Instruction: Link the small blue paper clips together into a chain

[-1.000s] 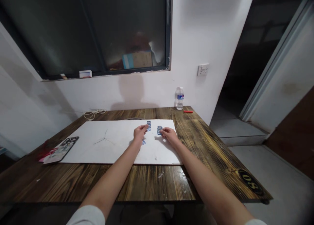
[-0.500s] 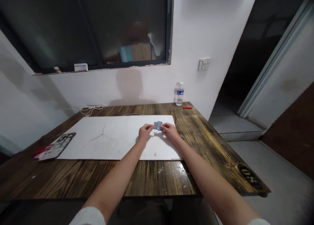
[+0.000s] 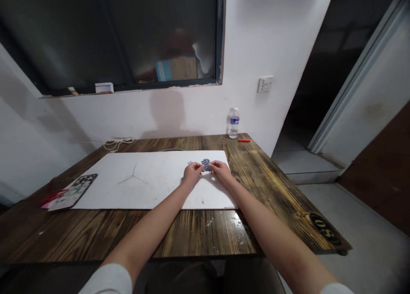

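Above the right part of a white board, my left hand and my right hand face each other. Between their fingertips is a small blue piece with pale rectangular markings; its exact kind is too small to make out. Both hands pinch it, the left at its left edge and the right at its right edge. Just behind my left hand, another small blue piece shows on the board, partly hidden. A tiny white bit appears under my right hand.
Thin dark lines cross on the board's left half. A patterned phone-like slab lies over its left edge beside something red. At the table's back are a coiled white cable, a water bottle and a red pen-like stick.
My hands have drawn closer together, the left shifting slightly right. The blue piece looks turned and narrower between them. More of the other blue piece shows behind my left hand.
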`<control>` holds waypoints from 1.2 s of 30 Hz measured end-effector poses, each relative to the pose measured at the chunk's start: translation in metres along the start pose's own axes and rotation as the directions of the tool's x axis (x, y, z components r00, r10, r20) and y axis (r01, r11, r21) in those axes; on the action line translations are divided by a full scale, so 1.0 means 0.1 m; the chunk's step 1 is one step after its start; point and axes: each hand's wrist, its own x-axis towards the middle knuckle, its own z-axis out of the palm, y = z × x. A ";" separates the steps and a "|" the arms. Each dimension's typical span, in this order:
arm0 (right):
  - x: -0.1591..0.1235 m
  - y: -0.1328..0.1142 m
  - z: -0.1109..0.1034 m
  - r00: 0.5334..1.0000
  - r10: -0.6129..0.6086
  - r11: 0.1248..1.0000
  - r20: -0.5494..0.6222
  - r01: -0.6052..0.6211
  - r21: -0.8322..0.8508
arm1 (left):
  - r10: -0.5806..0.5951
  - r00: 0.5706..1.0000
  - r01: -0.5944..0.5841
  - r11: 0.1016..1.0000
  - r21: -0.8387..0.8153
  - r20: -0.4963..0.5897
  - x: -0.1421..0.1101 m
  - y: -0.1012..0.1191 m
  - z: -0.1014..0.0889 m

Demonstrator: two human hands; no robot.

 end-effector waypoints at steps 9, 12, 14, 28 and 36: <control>-0.03 -0.06 0.05 1.000 -0.024 0.997 0.001 0.024 -0.068 | 0.012 1.000 -0.011 0.998 0.056 -0.013 0.01 -0.04 0.01; -0.04 -0.05 0.05 0.999 -0.034 0.995 -0.040 0.030 -0.100 | 0.035 0.999 -0.031 0.996 0.079 -0.042 0.00 -0.05 0.00; -0.04 -0.05 0.04 0.996 -0.040 0.996 -0.076 0.034 -0.080 | 0.065 0.993 -0.054 0.993 0.109 -0.102 0.00 -0.07 -0.02; -0.01 0.00 0.01 0.989 -0.022 0.999 -0.149 0.027 0.028 | 0.175 0.983 -0.063 0.577 0.814 -0.048 0.03 -0.03 -0.43; -0.01 -0.01 0.01 0.991 -0.014 1.000 -0.135 0.016 0.014 | 0.129 0.971 -0.236 0.393 0.889 0.200 -0.05 0.09 -0.35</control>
